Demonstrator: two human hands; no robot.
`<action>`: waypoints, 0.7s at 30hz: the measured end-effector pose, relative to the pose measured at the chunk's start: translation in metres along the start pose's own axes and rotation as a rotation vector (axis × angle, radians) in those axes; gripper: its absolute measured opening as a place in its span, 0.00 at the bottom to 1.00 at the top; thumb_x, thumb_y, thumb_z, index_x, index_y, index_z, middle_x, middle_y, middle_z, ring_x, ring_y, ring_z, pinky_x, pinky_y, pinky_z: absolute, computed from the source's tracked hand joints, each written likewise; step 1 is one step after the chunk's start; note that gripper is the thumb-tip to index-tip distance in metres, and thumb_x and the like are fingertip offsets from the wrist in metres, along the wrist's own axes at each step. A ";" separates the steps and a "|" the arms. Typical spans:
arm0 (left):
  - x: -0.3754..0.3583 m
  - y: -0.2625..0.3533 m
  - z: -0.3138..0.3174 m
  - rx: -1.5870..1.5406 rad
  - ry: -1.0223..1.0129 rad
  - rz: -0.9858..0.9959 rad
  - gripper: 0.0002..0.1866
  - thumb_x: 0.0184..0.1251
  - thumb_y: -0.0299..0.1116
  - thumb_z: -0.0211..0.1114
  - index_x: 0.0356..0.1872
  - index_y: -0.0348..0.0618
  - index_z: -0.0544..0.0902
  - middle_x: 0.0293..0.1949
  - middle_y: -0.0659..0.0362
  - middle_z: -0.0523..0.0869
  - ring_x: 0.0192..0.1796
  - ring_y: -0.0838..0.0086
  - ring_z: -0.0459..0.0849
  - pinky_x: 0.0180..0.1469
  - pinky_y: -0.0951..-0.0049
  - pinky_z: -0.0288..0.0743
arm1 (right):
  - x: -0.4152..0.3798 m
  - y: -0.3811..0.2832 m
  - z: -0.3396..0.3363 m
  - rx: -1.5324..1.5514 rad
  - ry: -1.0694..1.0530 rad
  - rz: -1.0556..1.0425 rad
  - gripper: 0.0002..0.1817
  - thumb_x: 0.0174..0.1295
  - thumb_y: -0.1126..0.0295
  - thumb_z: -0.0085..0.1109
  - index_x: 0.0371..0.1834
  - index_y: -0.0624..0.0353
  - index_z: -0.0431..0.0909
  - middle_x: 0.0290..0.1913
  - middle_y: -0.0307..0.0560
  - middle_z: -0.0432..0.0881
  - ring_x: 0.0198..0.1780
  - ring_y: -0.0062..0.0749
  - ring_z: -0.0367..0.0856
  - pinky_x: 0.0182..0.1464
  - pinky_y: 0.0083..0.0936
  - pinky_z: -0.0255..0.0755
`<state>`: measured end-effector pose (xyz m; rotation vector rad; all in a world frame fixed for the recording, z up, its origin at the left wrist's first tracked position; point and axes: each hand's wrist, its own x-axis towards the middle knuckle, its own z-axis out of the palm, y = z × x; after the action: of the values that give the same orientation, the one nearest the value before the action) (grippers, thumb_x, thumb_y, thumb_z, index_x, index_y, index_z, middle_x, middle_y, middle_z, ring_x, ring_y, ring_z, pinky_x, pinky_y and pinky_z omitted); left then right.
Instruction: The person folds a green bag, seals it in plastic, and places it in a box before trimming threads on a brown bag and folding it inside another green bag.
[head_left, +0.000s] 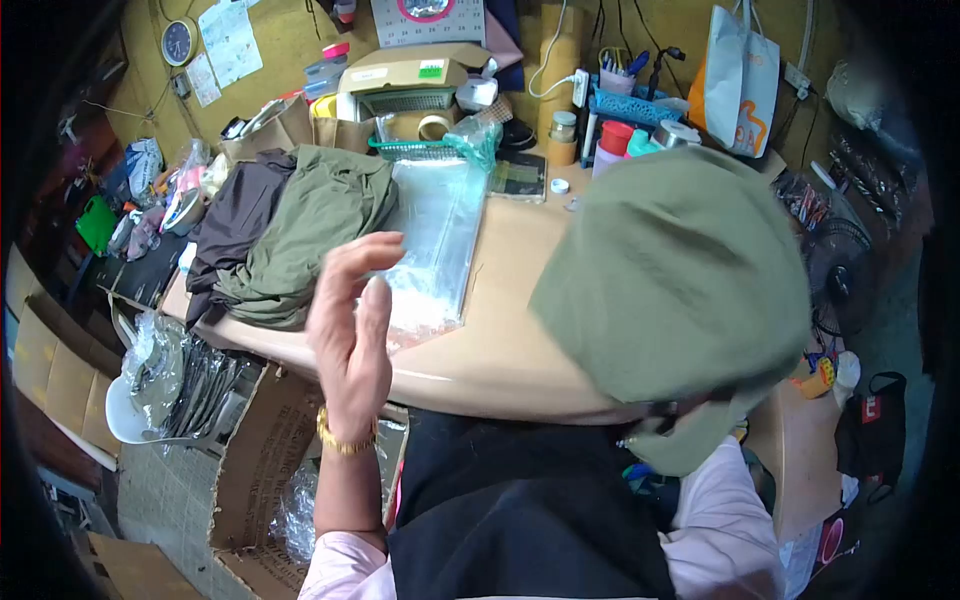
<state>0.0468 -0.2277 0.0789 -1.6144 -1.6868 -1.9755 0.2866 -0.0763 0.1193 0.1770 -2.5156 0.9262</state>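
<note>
My left hand [355,330] is raised over the table's front edge, empty, its fingers apart and slightly curled, with a gold bracelet at the wrist. A large olive green cloth piece [690,270], slightly blurred, hangs over the right side of the table. It covers my right hand, so those fingers are hidden; only the right sleeve shows below it. Behind my left hand lie folded green cloth [310,230] and dark cloth [235,220]. A stack of clear plastic sheets or bags [435,235] lies beside the green pile.
The table [515,250] holds a green basket [415,150], a blue basket [635,105] and jars [563,127] at the back. Below its left edge stand an open cardboard box [245,480] and a white tub [125,415]. A fan [840,260] is at right.
</note>
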 end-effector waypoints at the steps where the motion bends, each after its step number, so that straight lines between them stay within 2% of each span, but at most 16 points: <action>1: 0.004 -0.018 0.004 -0.083 -0.042 -0.082 0.14 0.76 0.32 0.53 0.53 0.34 0.79 0.55 0.51 0.81 0.62 0.68 0.76 0.64 0.67 0.68 | 0.001 -0.003 -0.002 -0.005 0.026 -0.016 0.21 0.54 0.75 0.60 0.54 0.58 0.78 0.54 0.57 0.82 0.56 0.42 0.82 0.56 0.35 0.76; 3: 0.002 -0.039 0.017 -0.150 -0.190 -0.149 0.23 0.81 0.43 0.47 0.63 0.34 0.73 0.61 0.51 0.78 0.67 0.66 0.72 0.70 0.66 0.61 | 0.006 -0.003 0.003 0.006 0.098 -0.018 0.21 0.54 0.75 0.60 0.54 0.58 0.78 0.54 0.57 0.82 0.56 0.42 0.82 0.56 0.35 0.76; 8: -0.013 -0.053 0.069 -0.280 -0.514 -0.199 0.36 0.81 0.57 0.29 0.70 0.35 0.68 0.72 0.49 0.69 0.76 0.60 0.62 0.77 0.62 0.49 | 0.022 0.029 0.067 0.093 0.158 0.056 0.22 0.54 0.75 0.59 0.55 0.58 0.77 0.55 0.57 0.82 0.56 0.42 0.82 0.56 0.35 0.76; 9: -0.016 -0.057 0.074 -0.278 -0.508 -0.194 0.36 0.81 0.57 0.29 0.70 0.35 0.68 0.72 0.49 0.69 0.76 0.60 0.62 0.77 0.62 0.49 | 0.022 0.032 0.078 0.105 0.169 0.057 0.22 0.54 0.75 0.59 0.55 0.58 0.77 0.55 0.57 0.82 0.57 0.42 0.81 0.56 0.35 0.76; 11: -0.026 -0.068 0.083 -0.393 -0.684 -0.227 0.42 0.78 0.64 0.28 0.73 0.35 0.64 0.72 0.52 0.69 0.74 0.62 0.64 0.77 0.61 0.50 | 0.019 0.038 0.108 0.120 0.203 0.075 0.22 0.54 0.75 0.59 0.55 0.58 0.77 0.55 0.57 0.82 0.57 0.42 0.81 0.56 0.35 0.76; 12: -0.028 -0.072 0.083 -0.424 -0.722 -0.311 0.44 0.77 0.65 0.28 0.73 0.33 0.62 0.70 0.50 0.70 0.73 0.63 0.67 0.77 0.62 0.52 | 0.018 0.039 0.116 0.122 0.216 0.085 0.22 0.55 0.75 0.59 0.55 0.58 0.77 0.55 0.57 0.81 0.57 0.42 0.81 0.56 0.35 0.75; 13: -0.031 -0.077 0.085 -0.426 -0.719 -0.311 0.44 0.77 0.65 0.28 0.73 0.33 0.62 0.70 0.50 0.70 0.73 0.63 0.67 0.77 0.62 0.52 | 0.016 0.039 0.120 0.131 0.224 0.087 0.22 0.55 0.75 0.59 0.55 0.58 0.77 0.55 0.57 0.81 0.57 0.42 0.81 0.57 0.35 0.75; 15: -0.038 -0.079 0.084 -0.692 -0.641 -0.525 0.41 0.79 0.63 0.27 0.72 0.39 0.67 0.68 0.49 0.72 0.73 0.64 0.66 0.77 0.62 0.51 | 0.011 0.038 0.115 0.148 0.232 0.091 0.22 0.55 0.75 0.59 0.56 0.58 0.77 0.56 0.57 0.81 0.57 0.41 0.81 0.57 0.35 0.75; 16: -0.044 -0.076 0.088 -0.767 -0.534 -0.612 0.39 0.79 0.63 0.31 0.65 0.40 0.75 0.56 0.52 0.81 0.59 0.70 0.79 0.66 0.66 0.69 | 0.010 0.036 0.111 0.158 0.230 0.095 0.22 0.55 0.75 0.59 0.56 0.58 0.77 0.56 0.57 0.81 0.57 0.41 0.81 0.57 0.35 0.75; 21: -0.054 -0.097 0.095 -0.807 -0.642 -0.887 0.41 0.75 0.68 0.32 0.64 0.40 0.74 0.52 0.53 0.82 0.55 0.71 0.80 0.60 0.68 0.72 | 0.001 0.029 0.099 0.184 0.208 0.110 0.22 0.55 0.75 0.58 0.56 0.57 0.77 0.56 0.57 0.81 0.57 0.41 0.81 0.57 0.35 0.75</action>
<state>0.0694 -0.1465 -0.0406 -2.1422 -2.2781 -3.1100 0.2409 -0.1172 0.0362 -0.0013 -2.2672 1.1582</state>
